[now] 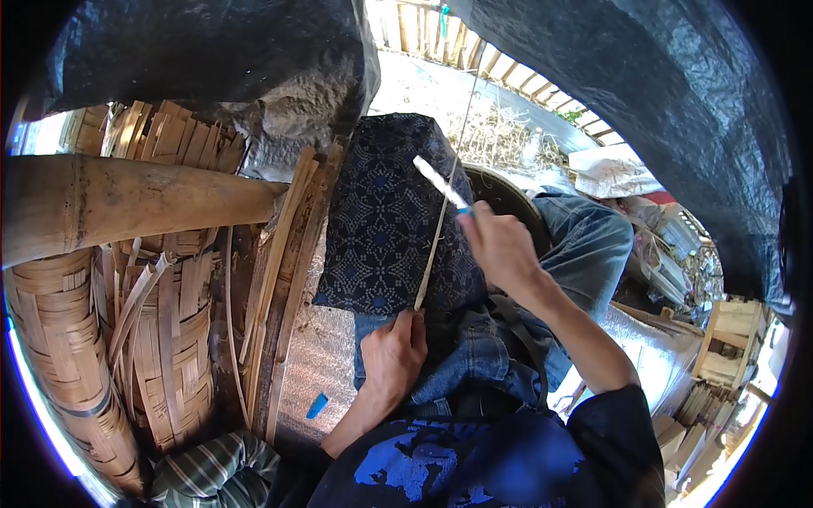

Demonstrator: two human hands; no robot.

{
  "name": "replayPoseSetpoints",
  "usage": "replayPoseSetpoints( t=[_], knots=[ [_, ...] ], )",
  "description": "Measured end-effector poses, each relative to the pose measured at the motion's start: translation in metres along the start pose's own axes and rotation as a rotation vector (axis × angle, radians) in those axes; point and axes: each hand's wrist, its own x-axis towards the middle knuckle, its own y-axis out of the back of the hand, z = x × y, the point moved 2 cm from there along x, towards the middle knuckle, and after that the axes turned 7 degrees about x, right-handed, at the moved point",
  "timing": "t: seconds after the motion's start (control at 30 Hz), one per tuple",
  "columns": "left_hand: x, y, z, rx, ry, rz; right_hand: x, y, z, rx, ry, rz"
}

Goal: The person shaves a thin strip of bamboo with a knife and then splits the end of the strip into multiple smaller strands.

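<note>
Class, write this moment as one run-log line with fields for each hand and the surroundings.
left hand: pinches bamboo strip low | right hand: knife on strip | lap: patterned cloth | beside: woven baskets

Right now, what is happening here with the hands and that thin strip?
A seated person works a long thin bamboo strip over a dark blue patterned cloth draped on the knee. The left hand pinches the strip's lower end. The right hand holds a knife with a pale blade against the strip higher up. Woven bamboo baskets stand at the left.
</note>
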Motion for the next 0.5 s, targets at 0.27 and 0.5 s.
replayPoseSetpoints(
  t=[0.27, 0.5],
  knots=[
    [0.0, 0.002, -0.004, -0.033, 0.027, -0.015, -0.049, 0.018, -0.014, 0.485, 0.028, -0.246],
    [0.002, -0.005, -0.008, -0.026, 0.013, -0.008, -0.056, -0.003, -0.01, 0.403, 0.147, -0.262]
  ],
)
